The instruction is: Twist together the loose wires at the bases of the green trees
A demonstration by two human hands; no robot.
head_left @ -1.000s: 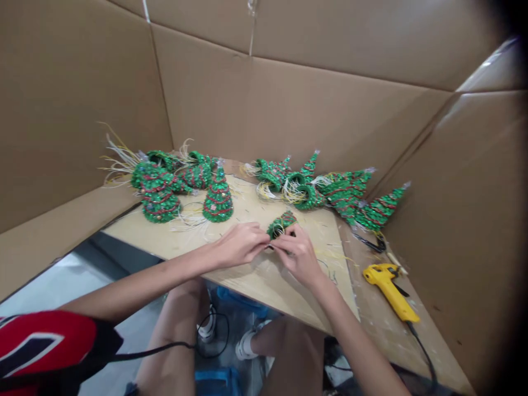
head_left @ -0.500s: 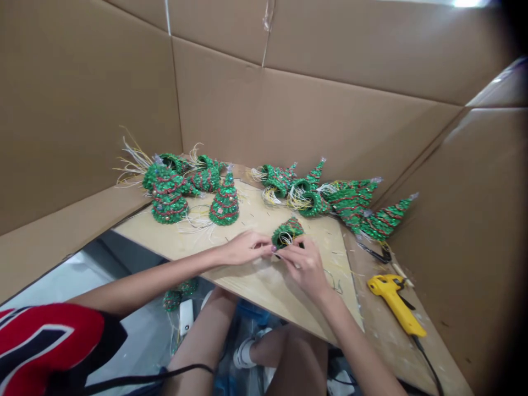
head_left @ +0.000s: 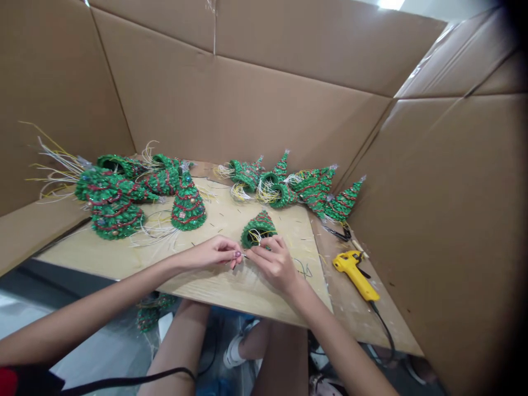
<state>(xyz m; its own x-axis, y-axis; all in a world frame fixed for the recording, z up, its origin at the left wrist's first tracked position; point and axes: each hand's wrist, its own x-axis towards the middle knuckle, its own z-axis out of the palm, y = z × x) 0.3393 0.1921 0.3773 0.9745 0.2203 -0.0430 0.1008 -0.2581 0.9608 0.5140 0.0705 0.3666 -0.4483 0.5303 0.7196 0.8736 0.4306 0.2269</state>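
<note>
A small green tree [head_left: 264,220] with red garland lies on its side on the wooden board [head_left: 223,286], its hollow base facing me. White and yellow wires [head_left: 256,236] come out of that base. Just left of it my left hand [head_left: 220,253] pinches a thin wire end, thumb against fingers, with a small dark piece below the fingertips. My right hand [head_left: 274,261] is closed on the wires in front of the base. The two hands' fingertips are a short gap apart.
Several trees lie at the back left, beside an upright tree [head_left: 188,206]. Another group [head_left: 284,187] lies at the back right. On the right are a yellow glue gun [head_left: 357,272] with a cord and a black tool [head_left: 338,234]. Cardboard walls [head_left: 247,99] surround the board.
The view has swung to the right, so things appear further left. My hands have moved slightly apart, and more of the tree's open base shows.
</note>
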